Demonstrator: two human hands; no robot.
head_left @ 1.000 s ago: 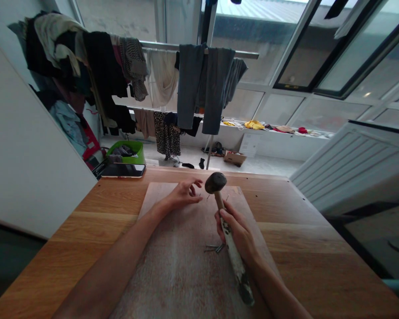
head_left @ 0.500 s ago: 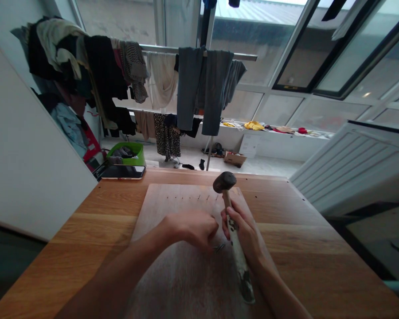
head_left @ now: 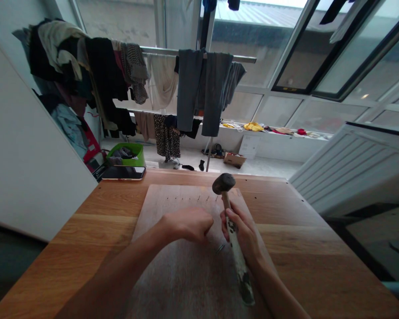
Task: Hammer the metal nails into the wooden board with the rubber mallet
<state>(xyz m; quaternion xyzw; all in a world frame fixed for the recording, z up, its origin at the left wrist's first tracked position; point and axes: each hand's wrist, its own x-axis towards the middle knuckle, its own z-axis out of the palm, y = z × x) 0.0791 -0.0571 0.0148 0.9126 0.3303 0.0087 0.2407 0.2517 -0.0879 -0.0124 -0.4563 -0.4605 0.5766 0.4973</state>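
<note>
My right hand (head_left: 242, 228) is wrapped round the worn, pale-painted handle of a hammer (head_left: 238, 254), whose dark head points away from me. Over the middle of a flat wooden board (head_left: 173, 279), my left hand (head_left: 189, 225) is closed with its back up. What its fingers hold, if anything, is hidden. Between the two hands, a few loose nails (head_left: 221, 248) lie on the board. Along the board's far edge runs a row of several nails (head_left: 208, 198); those on the right stick up, while those on the left show as dark dots.
The board lies on a wooden table (head_left: 99, 226). A phone (head_left: 123, 173) rests at its far left corner. Beyond the table are a green basket (head_left: 138, 155), hanging clothes (head_left: 216, 93) and a small cardboard box (head_left: 234, 159). A white slatted panel (head_left: 355, 164) stands to the right.
My left hand has shifted slightly left, away from the loose nails, so more of them shows. The hammer and my right hand are almost where they were.
</note>
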